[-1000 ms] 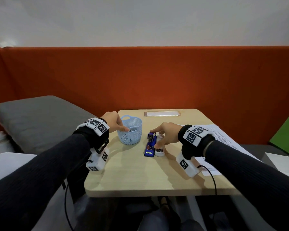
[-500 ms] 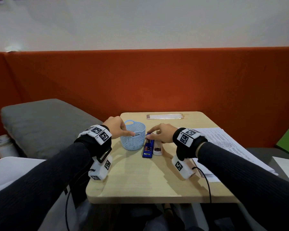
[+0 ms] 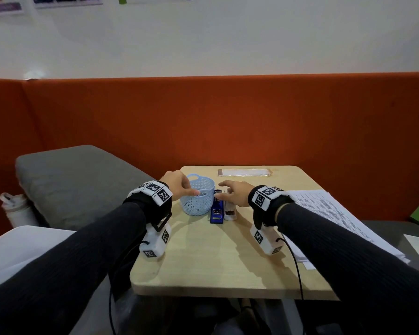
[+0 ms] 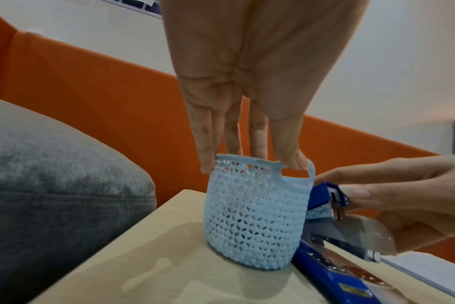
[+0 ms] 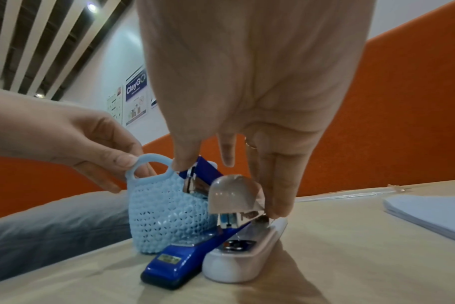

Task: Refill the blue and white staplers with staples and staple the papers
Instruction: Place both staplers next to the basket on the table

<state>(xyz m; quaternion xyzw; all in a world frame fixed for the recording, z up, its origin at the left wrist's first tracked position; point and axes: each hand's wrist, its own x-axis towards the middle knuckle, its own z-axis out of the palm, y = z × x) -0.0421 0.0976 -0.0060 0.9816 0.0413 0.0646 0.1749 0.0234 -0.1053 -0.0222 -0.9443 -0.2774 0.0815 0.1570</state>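
A blue stapler [image 3: 217, 212] [image 5: 169, 271] and a white stapler [image 3: 230, 213] [image 5: 234, 265] lie side by side on the table, both with their lids swung up. My right hand [image 3: 221, 192] [image 5: 229, 189] spans the raised lids: the thumb rests on the blue lid and the fingers lie behind the white one. Just left of the staplers stands a small light-blue mesh basket [image 3: 197, 204] [image 4: 255, 226]. My left hand [image 3: 191, 192] [image 4: 247, 160] pinches its rim at the handle loop. The papers [image 3: 329, 213] [image 5: 429, 214] lie stacked at the right.
A phone [image 3: 243, 172] lies at the far edge of the small wooden table [image 3: 215, 262]. A grey cushion [image 3: 78, 180] and a bottle [image 3: 15, 209] are to the left. An orange partition rises behind, and cables hang from both wrists.
My right hand has slid toward the far ends of the staplers, next to the basket. The left hand stays at the basket rim. The head view has tilted upward.
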